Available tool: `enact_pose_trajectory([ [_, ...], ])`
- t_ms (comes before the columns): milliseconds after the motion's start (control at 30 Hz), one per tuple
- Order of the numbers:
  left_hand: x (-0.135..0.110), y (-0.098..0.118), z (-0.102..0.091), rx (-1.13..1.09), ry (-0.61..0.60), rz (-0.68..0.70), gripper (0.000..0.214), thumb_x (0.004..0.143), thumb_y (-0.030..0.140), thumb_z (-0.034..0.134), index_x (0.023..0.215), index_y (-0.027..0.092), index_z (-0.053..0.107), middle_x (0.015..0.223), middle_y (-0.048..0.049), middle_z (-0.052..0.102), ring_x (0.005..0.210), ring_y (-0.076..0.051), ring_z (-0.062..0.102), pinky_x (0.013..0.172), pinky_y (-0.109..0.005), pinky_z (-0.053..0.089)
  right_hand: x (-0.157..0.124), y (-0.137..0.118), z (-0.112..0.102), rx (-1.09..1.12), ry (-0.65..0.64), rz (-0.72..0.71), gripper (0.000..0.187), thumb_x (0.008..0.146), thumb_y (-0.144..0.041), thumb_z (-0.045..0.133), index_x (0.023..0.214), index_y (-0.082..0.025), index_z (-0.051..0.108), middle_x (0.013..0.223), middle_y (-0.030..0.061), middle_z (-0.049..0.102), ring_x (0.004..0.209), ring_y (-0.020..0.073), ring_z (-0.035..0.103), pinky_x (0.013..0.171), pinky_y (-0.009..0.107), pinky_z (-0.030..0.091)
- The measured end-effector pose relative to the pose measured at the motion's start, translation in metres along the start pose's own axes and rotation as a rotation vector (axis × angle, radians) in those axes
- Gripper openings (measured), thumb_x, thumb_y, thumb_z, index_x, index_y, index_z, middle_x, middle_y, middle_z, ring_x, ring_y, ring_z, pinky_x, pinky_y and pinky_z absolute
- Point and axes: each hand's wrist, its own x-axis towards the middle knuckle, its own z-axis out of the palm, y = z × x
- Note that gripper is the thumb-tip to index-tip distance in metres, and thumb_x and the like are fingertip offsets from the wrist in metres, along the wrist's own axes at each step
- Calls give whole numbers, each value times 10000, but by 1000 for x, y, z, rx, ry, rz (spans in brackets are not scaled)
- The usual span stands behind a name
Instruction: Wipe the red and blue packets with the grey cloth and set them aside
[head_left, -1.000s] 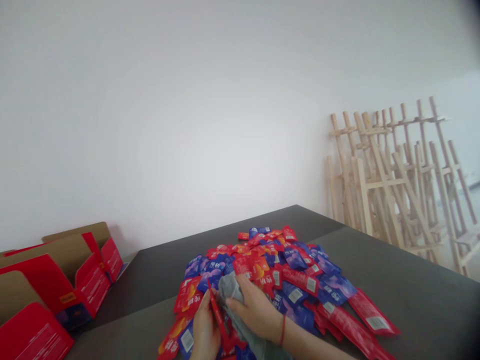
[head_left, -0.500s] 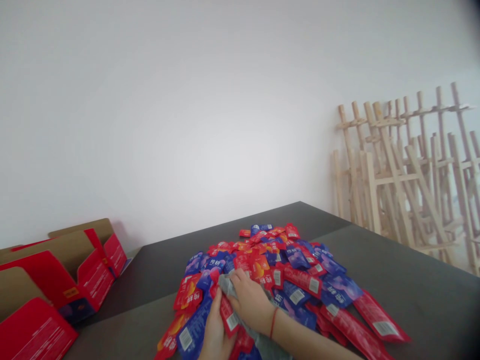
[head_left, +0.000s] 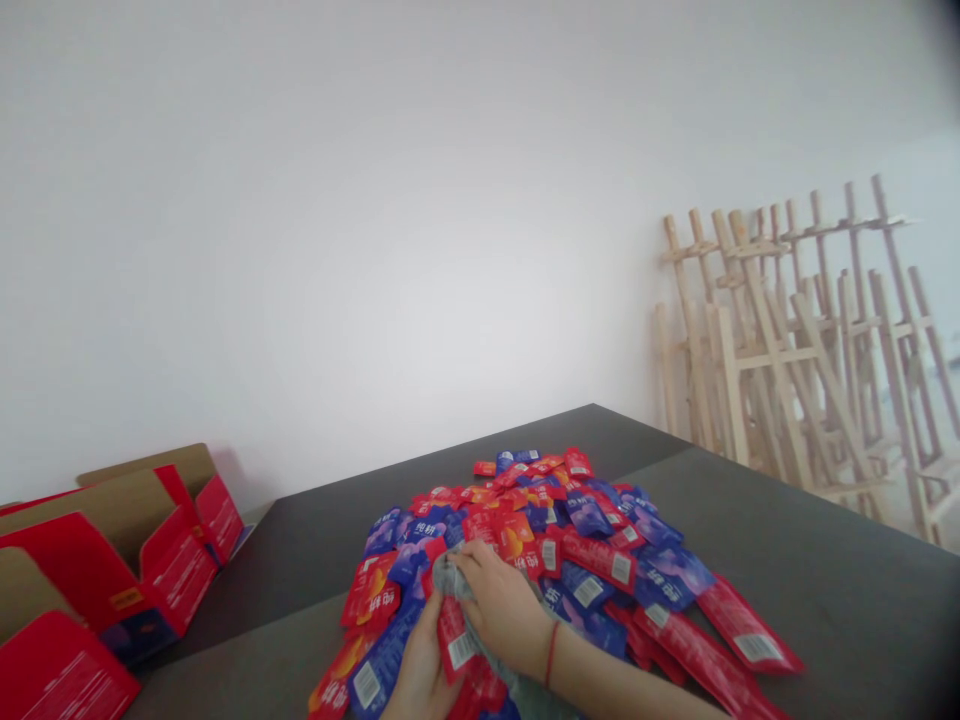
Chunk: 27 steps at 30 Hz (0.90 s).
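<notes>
My left hand [head_left: 422,655] is closed around a red packet [head_left: 454,632] with a white barcode label, at the near side of the pile. In my right hand [head_left: 501,608], a grey cloth [head_left: 450,577] is bunched against the top of that packet. The cloth's loose end trails down beneath my right wrist, which wears a red string. Around both hands spreads a heap of red and blue packets [head_left: 589,512], many with barcodes and some with orange or purple print. My left fingertips are partly hidden behind the packet.
Open red cardboard boxes [head_left: 176,570] stand at the left on the dark table [head_left: 300,530]. Several wooden easels [head_left: 780,360] lean against the white wall [head_left: 420,230] on the right.
The view has shifted slightly, so the table and boxes sit a little further left. The cloth has moved a little over the packet's top; both hands keep their hold.
</notes>
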Motion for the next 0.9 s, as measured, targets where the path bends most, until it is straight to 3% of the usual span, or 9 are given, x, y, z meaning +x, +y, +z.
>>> enact_pose_trajectory([
  [133, -2, -1, 3, -6, 22, -62, 378, 965, 416, 540, 1235, 182, 663, 1020, -100, 799, 1038, -300, 734, 961, -446, 558, 8, -2, -2, 15, 13, -19, 504, 898, -172, 486, 1401, -181, 502, 1347, 108, 540, 1171, 227, 560, 999, 329, 463],
  [233, -2, 2, -5, -13, 64, 21, 389, 971, 426, 521, 1252, 192, 653, 1025, -88, 800, 1047, -291, 732, 956, -439, 560, -1, -3, -2, 30, -11, -188, 562, 887, -296, 586, 1429, -188, 490, 1398, 101, 533, 1227, 252, 512, 1088, 361, 385],
  [333, 0, 8, -14, -16, -6, 26, 482, 952, 514, 514, 1273, 181, 646, 1083, -111, 786, 1086, -303, 715, 977, -445, 549, -15, -2, -1, 14, -71, -380, 507, 906, -352, 600, 1394, -229, 539, 1401, 64, 570, 1245, 264, 488, 1128, 409, 320],
  [467, 2, 15, -16, 45, -93, -30, 575, 918, 582, 531, 1339, 200, 611, 1127, -122, 772, 1121, -315, 697, 1013, -463, 521, -30, 6, 0, -61, -186, -576, 343, 958, -297, 530, 1289, -294, 619, 1335, -6, 638, 1149, 227, 535, 1048, 404, 383],
  [567, -2, 16, -6, 48, -64, -43, 571, 937, 588, 483, 1338, 202, 611, 1108, -119, 777, 1103, -312, 705, 1003, -461, 525, -31, 12, -1, -70, -159, -520, 313, 951, -267, 538, 1248, -280, 640, 1300, 0, 654, 1159, 218, 534, 1042, 390, 394],
  [733, -16, 12, 13, 20, 9, -69, 526, 967, 573, 436, 1238, 186, 668, 1066, -112, 784, 1011, -300, 739, 933, -432, 558, -9, 10, -3, -28, 38, -225, 386, 946, -198, 522, 1323, -178, 603, 1380, 79, 597, 1232, 217, 518, 1097, 357, 372],
  [800, -18, 12, 13, 25, 35, -42, 475, 962, 544, 476, 1211, 194, 678, 1044, -101, 790, 970, -291, 751, 910, -426, 568, -3, 6, -3, -36, 28, -222, 400, 948, -202, 520, 1340, -164, 593, 1403, 84, 584, 1260, 223, 503, 1127, 370, 343],
  [900, -17, 18, 9, 40, 72, -7, 424, 950, 493, 530, 1186, 176, 686, 991, -105, 799, 935, -290, 759, 879, -418, 581, -5, -1, -4, -60, -75, -371, 395, 950, -225, 523, 1339, -217, 591, 1394, 48, 600, 1257, 227, 493, 1122, 405, 341],
])
